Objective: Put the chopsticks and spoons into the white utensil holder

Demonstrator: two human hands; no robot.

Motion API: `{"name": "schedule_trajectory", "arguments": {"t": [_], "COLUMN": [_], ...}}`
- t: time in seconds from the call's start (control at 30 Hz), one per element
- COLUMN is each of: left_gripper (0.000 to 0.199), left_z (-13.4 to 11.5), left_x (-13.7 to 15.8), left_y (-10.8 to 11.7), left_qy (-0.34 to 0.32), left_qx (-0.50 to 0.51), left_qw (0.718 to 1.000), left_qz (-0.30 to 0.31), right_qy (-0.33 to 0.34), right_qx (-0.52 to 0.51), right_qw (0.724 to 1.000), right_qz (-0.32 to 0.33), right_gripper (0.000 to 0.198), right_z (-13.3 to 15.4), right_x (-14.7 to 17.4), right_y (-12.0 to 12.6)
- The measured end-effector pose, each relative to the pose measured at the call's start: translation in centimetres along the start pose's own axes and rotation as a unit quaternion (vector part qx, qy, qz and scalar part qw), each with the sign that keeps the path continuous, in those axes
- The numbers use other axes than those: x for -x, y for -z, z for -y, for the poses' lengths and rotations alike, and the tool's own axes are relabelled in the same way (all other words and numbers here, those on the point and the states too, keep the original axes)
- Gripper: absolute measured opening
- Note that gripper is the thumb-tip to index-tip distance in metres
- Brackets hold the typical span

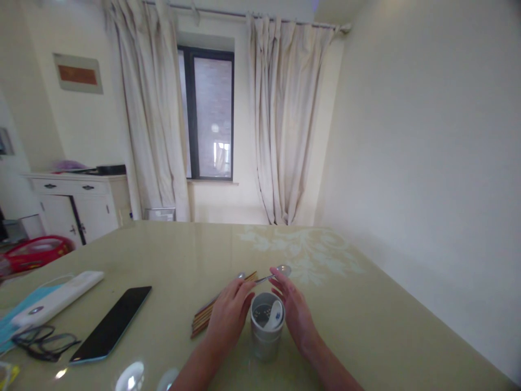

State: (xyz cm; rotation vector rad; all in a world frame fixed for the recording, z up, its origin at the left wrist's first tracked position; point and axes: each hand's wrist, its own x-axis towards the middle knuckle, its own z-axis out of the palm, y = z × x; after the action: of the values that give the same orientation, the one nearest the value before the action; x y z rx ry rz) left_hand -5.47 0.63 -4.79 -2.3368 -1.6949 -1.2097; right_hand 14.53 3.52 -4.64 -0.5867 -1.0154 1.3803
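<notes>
A grey cylindrical utensil holder [266, 336] stands upright between my hands, with a white spoon [275, 314] leaning inside and small holes in its bottom. Beyond its rim is a metal spoon [284, 269], bowl to the right and thin handle to the left. My right hand [296, 309] has its fingertips on that spoon near the bowl. My left hand [231, 307], fingers loosely stretched, is close to the handle's end; contact is unclear. Partly hidden beside and under the left hand lies a bundle of wooden chopsticks [201, 323]. Another metal spoon's bowl [241, 276] shows at their far end.
On the left of the glossy table [175, 255] lie a black phone [114, 323], glasses [44, 342], a white oblong device [61, 298] and a blue face mask [35, 304]. Shiny rounded pieces [131, 377] sit at the near edge. A wall [427, 190] borders the right side.
</notes>
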Motion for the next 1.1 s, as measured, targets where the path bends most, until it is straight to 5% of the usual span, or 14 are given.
{"name": "schedule_trajectory", "arguments": {"t": [0.43, 0.67, 0.8, 1.1], "left_gripper": [0.027, 0.027, 0.029, 0.025], "left_z": [0.5, 5.7, 8.2, 9.1], "left_x": [-0.9, -1.5, -1.0, -1.1], "left_y": [0.5, 4.5, 6.0, 3.8], "left_qy": [0.055, 0.214, 0.311, 0.238], "left_qx": [-0.011, -0.124, -0.182, -0.166], "left_qw": [0.998, 0.967, 0.933, 0.955], "left_qz": [0.037, -0.052, -0.003, 0.054], "right_qy": [-0.061, 0.01, 0.071, 0.121], "right_qx": [0.056, 0.125, 0.164, 0.214], "right_qw": [0.993, 0.99, 0.982, 0.963], "right_qz": [0.089, 0.057, 0.054, 0.106], "right_gripper": [0.071, 0.059, 0.052, 0.05], "right_z": [1.1, 2.2, 3.1, 4.5], "right_x": [1.5, 0.9, 0.8, 1.5], "right_y": [-0.7, 0.7, 1.1, -0.1]}}
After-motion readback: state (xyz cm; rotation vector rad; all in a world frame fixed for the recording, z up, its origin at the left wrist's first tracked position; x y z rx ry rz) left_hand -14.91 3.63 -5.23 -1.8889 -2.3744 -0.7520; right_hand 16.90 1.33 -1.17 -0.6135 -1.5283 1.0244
